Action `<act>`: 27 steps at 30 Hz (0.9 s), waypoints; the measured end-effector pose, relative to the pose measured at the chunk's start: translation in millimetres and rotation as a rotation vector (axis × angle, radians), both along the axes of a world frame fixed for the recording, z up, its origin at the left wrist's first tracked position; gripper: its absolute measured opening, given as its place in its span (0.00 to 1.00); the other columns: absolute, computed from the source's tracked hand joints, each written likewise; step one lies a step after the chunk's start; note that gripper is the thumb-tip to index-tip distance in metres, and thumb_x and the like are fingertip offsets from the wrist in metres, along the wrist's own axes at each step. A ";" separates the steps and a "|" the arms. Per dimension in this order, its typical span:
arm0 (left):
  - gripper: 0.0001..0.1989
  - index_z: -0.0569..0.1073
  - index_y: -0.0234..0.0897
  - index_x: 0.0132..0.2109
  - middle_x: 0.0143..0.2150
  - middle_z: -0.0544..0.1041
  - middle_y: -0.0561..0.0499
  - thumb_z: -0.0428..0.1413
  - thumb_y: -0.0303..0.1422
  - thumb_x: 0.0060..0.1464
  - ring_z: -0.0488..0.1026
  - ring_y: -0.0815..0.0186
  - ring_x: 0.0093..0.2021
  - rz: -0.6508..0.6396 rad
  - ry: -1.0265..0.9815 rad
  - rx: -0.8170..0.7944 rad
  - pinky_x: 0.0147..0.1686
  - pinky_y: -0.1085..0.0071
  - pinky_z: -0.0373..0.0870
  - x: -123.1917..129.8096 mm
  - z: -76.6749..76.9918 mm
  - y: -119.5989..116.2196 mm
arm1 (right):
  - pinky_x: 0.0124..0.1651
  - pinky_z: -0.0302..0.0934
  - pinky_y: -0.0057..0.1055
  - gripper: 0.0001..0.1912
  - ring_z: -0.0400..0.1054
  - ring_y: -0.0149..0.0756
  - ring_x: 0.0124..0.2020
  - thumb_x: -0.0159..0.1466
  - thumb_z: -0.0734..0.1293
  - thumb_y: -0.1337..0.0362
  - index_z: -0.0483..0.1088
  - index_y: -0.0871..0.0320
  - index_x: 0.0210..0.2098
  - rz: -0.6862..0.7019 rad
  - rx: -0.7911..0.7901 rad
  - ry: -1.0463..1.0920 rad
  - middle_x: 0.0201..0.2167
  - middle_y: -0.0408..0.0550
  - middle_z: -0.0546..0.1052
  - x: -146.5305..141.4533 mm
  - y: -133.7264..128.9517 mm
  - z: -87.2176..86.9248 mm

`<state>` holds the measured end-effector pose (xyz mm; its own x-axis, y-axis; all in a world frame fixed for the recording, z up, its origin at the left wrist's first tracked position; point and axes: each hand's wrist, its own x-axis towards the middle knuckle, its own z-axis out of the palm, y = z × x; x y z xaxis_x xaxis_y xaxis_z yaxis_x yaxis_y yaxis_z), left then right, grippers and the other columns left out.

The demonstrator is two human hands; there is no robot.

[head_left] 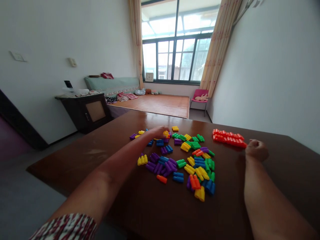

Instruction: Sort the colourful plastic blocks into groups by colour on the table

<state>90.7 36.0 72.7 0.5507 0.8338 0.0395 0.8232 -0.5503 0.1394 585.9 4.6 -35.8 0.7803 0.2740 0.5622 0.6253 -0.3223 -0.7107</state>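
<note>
Colourful plastic pieces in purple, blue, green, yellow and orange lie scattered over the middle of the brown table (120,196). My left hand (161,132) reaches to the far side of this pile, its fingers closed around a yellow piece (165,134). To the right, two joined rows of orange-red pieces (228,138) lie side by side. My right hand (257,150) rests closed at the right end of these rows; whether anything is inside its fingers is hidden. A single orange piece (162,179) lies at the pile's near edge.
Beyond the table stands a bed with a brown mat (160,105). A dark cabinet (87,111) is at the left, and a pink chair (200,95) holding a soft toy stands by the right wall. A window (175,56) is behind.
</note>
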 end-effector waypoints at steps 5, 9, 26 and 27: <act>0.20 0.76 0.45 0.51 0.58 0.72 0.47 0.57 0.36 0.49 0.68 0.53 0.56 0.200 0.172 0.067 0.52 0.62 0.67 -11.4 10.0 2.7 | 0.37 0.62 0.38 0.19 0.74 0.49 0.37 0.60 0.59 0.67 0.80 0.60 0.40 0.022 0.016 0.052 0.34 0.59 0.81 -0.8 -0.1 0.3; 0.18 0.76 0.49 0.51 0.57 0.73 0.48 0.55 0.36 0.53 0.66 0.54 0.58 0.084 0.213 0.014 0.55 0.58 0.64 1.3 4.4 1.5 | 0.37 0.62 0.39 0.19 0.74 0.50 0.37 0.59 0.59 0.66 0.80 0.61 0.40 0.027 0.025 0.053 0.34 0.60 0.81 -1.0 -0.7 1.5; 0.20 0.75 0.44 0.54 0.54 0.77 0.45 0.50 0.44 0.59 0.72 0.57 0.55 0.421 0.077 0.006 0.50 0.69 0.68 -13.9 -6.5 28.2 | 0.37 0.59 0.35 0.21 0.72 0.45 0.35 0.61 0.56 0.62 0.79 0.61 0.40 0.081 0.001 -0.004 0.34 0.56 0.80 -15.9 -2.1 7.9; 0.20 0.74 0.44 0.56 0.56 0.76 0.45 0.50 0.43 0.60 0.71 0.57 0.56 0.420 0.072 0.006 0.51 0.68 0.67 -8.7 -10.6 34.2 | 0.37 0.58 0.35 0.21 0.71 0.44 0.35 0.61 0.56 0.61 0.79 0.60 0.40 0.082 -0.003 -0.009 0.34 0.56 0.80 -15.7 -2.3 8.1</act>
